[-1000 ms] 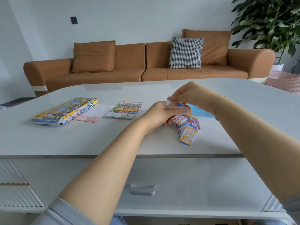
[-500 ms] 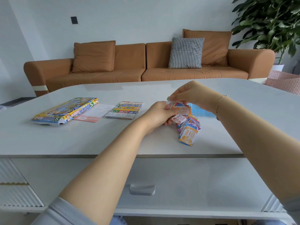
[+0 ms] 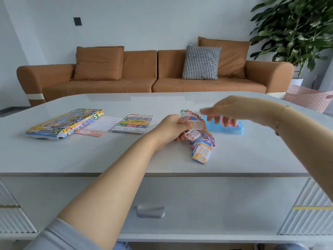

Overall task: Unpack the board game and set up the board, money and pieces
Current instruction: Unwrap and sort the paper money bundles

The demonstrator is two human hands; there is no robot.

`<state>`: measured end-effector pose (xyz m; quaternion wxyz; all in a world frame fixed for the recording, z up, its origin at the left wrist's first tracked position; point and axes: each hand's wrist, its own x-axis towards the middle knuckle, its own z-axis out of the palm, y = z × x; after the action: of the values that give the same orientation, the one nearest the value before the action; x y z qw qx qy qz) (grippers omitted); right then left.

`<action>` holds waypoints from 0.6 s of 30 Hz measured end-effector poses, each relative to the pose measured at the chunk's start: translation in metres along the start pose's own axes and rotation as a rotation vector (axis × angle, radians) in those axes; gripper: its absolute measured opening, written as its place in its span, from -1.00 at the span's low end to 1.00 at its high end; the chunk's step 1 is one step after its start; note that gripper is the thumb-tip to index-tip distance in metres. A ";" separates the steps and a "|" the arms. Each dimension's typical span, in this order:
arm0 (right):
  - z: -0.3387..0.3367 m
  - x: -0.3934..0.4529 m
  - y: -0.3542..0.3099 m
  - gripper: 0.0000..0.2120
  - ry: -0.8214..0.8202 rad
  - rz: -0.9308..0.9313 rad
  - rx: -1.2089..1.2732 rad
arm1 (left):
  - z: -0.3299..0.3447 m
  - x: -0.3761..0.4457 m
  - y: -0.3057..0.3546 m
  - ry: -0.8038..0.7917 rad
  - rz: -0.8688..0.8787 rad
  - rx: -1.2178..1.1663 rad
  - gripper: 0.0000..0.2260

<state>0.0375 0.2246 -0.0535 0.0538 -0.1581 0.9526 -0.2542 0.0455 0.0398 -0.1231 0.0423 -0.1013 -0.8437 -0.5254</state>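
The game box point(image 3: 64, 123) is lying flat at the left of the table point(image 3: 54, 156), its long axis running from near left to far right, with a pink sheet point(image 3: 97, 128) and the folded board point(image 3: 134, 123) lying just to its right. The left hand point(image 3: 173, 128) is gripping a fanned stack of money cards point(image 3: 193, 121), while further cards point(image 3: 202, 148) are trailing toward the near edge. The right hand point(image 3: 232, 108) is hovering, blurred, with fingers extended and holding nothing, above the blue tray point(image 3: 225, 128).

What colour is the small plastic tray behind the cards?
Light blue tray, seen in the head view.
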 end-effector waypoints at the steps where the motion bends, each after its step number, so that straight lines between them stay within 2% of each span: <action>1: 0.001 -0.008 0.000 -0.47 -0.065 0.041 -0.122 | 0.000 -0.001 0.000 -0.004 0.007 0.007 -0.82; 3: 0.013 -0.020 0.002 -0.46 -0.175 0.051 -0.292 | 0.000 -0.003 0.002 -0.001 0.012 0.010 -0.80; 4: 0.021 -0.024 0.006 -0.46 -0.189 0.037 -0.298 | 0.001 -0.004 0.003 0.001 0.013 0.009 -0.80; 8: 0.043 -0.017 0.017 -0.53 -0.042 -0.022 -0.150 | 0.004 -0.007 0.006 0.020 0.011 0.005 -0.80; 11: 0.047 -0.009 0.018 -0.53 -0.043 -0.056 -0.079 | 0.004 -0.007 0.006 0.026 0.009 0.004 -0.80; 14: 0.047 -0.005 0.022 -0.71 -0.026 -0.055 -0.014 | 0.004 -0.006 0.005 0.021 0.001 0.006 -0.81; 18: 0.048 0.002 0.030 -0.62 0.026 -0.053 0.063 | 0.004 -0.004 0.005 0.022 -0.006 0.010 -0.83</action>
<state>0.0357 0.2259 -0.1096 0.0398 -0.1780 0.9402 -0.2876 0.0504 0.0450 -0.1213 0.0505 -0.0928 -0.8461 -0.5224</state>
